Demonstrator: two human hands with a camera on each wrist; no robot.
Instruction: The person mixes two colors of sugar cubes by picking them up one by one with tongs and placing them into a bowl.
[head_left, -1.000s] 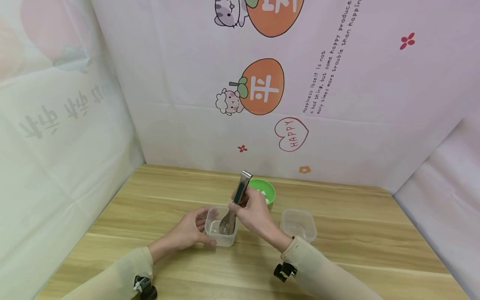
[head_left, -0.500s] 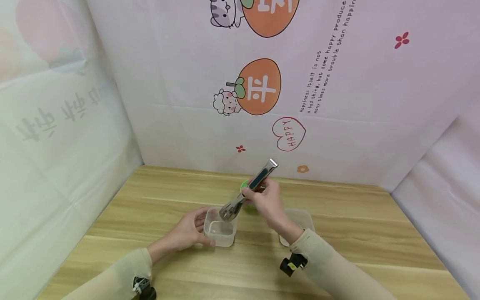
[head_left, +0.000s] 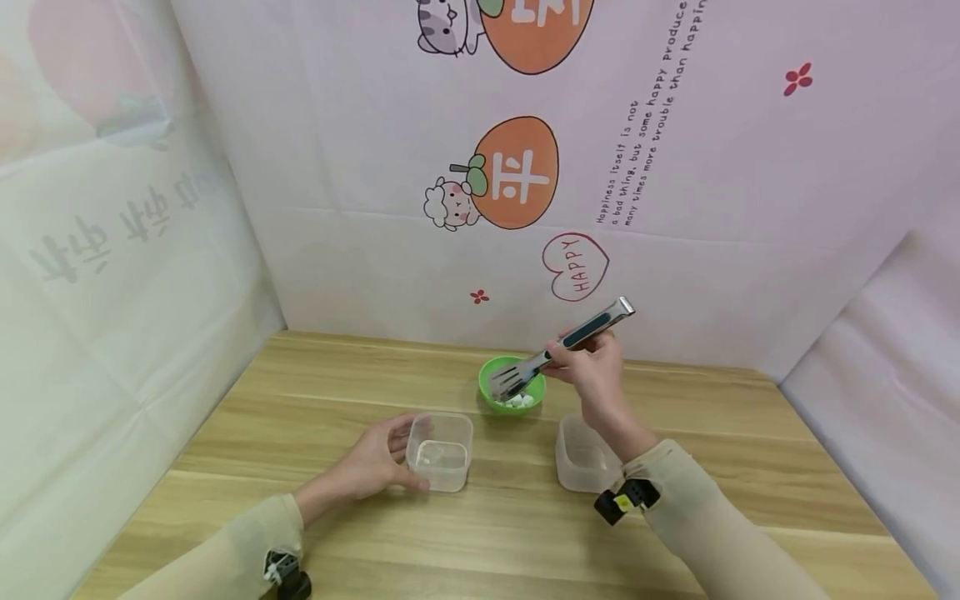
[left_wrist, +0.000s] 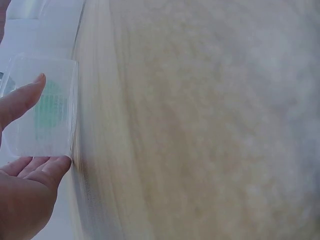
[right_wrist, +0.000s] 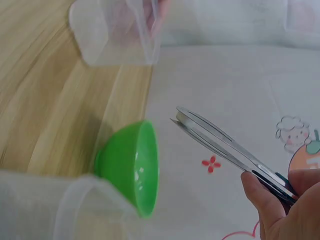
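My left hand (head_left: 371,461) holds the left side of a clear plastic container (head_left: 450,478), thumb at its near wall and fingers at its far side. In the left wrist view the thumb (left_wrist: 25,100) lies over the container wall. My right hand (head_left: 597,379) grips metal food tongs (head_left: 534,363) by their dark-inlaid handle. The tongs' tips are over a green bowl (head_left: 486,393) with several small white pieces (head_left: 521,402) in it. From the right wrist, a small pale piece (right_wrist: 181,118) shows between the nearly closed tips, above the bowl's mouth.
A second clear container (head_left: 579,477) stands on the right, under my right forearm. The wood-grain table (head_left: 510,542) meets a printed cloth wall (head_left: 360,275) just behind the bowl. More cloth (head_left: 877,358) hangs at both sides.
My right hand has lifted the tongs out of the left container and carried them right and back to the green bowl. The left hand stays at its container.
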